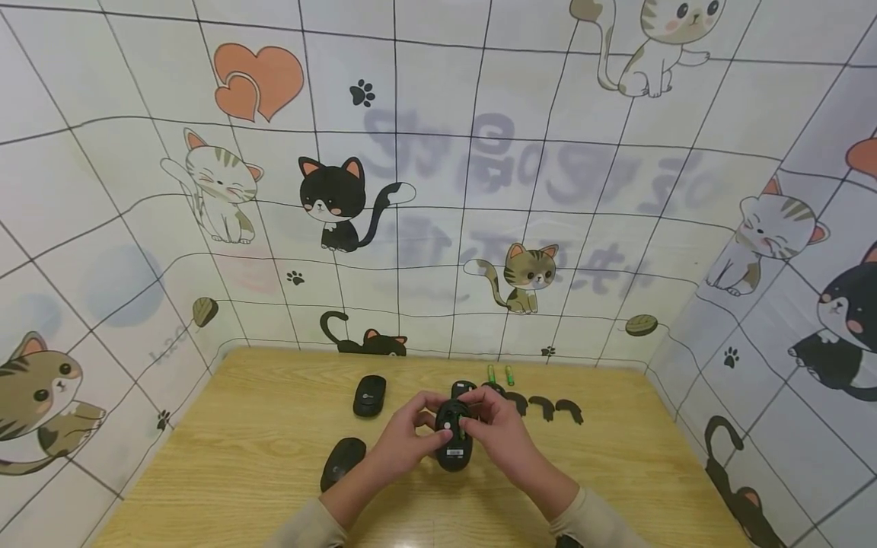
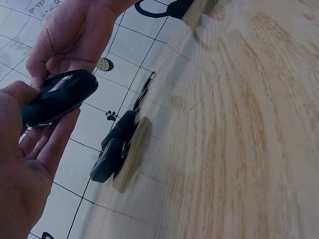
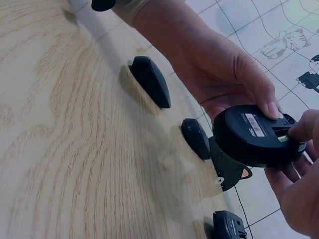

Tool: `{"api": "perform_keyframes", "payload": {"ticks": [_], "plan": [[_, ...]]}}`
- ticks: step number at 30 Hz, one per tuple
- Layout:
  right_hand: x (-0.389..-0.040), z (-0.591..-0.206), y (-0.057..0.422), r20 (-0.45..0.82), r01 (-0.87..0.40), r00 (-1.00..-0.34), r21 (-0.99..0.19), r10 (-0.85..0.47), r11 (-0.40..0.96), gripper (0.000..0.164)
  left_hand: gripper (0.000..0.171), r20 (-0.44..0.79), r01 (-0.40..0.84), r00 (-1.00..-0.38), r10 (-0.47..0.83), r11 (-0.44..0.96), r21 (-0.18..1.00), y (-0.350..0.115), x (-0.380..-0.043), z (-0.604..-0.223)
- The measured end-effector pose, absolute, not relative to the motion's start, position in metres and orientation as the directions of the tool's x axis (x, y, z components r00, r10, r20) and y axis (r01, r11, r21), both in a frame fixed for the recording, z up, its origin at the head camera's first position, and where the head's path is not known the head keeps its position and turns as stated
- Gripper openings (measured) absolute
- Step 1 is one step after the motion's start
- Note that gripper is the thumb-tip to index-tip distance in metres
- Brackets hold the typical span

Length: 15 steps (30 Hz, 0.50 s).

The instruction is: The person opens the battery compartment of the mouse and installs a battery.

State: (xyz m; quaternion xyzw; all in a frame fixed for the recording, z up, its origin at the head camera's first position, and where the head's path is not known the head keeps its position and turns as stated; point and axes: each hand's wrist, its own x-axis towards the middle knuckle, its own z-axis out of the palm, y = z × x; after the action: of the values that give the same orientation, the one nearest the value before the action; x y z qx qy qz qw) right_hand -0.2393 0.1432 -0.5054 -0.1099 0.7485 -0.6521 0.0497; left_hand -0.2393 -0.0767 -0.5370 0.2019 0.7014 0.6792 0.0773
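Cat-print sheeting [image 1: 425, 183] backs a wooden table [image 1: 253, 426]; toward its far edge I count two green batteries [image 1: 491, 374] and four dark curved pieces [image 1: 542, 408], one part-hidden. Left hand [image 1: 403, 440] and right hand [image 1: 505, 435] both grip one upturned black mouse [image 1: 453, 457] above the table, midway between side edges. Three other mice [image 1: 370, 396]: two left-edge side, one far-edge side.

No wording can be read: the white label [image 3: 254, 125] on the held mouse [image 1: 454, 442] carries print too small to make out, the pale logo [image 1: 370, 396] on the back-left mouse [image 1: 368, 406] is likewise too small, and the large faint characters [image 1: 492, 156] across the wall [image 1: 438, 84] are blurred
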Motion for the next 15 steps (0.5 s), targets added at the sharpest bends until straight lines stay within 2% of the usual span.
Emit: {"api": "perform_keyframes", "payload": {"ticks": [9,15], "plan": [[-0.2424,-0.5041,0.1419,0.071,-0.100,-0.976,-0.987,-0.207,0.129,0.028,0.043,0.148,0.165,-0.911,0.386,0.009,0.986,-0.0753,-0.2431,-0.5365],[-0.2448,-0.5022,0.1452,0.082,-0.120,-0.964,-0.983,-0.252,0.141,0.031,0.042,0.114,0.127,-0.913,0.391,0.008,0.992,-0.0767,-0.2473,-0.5354]]}}
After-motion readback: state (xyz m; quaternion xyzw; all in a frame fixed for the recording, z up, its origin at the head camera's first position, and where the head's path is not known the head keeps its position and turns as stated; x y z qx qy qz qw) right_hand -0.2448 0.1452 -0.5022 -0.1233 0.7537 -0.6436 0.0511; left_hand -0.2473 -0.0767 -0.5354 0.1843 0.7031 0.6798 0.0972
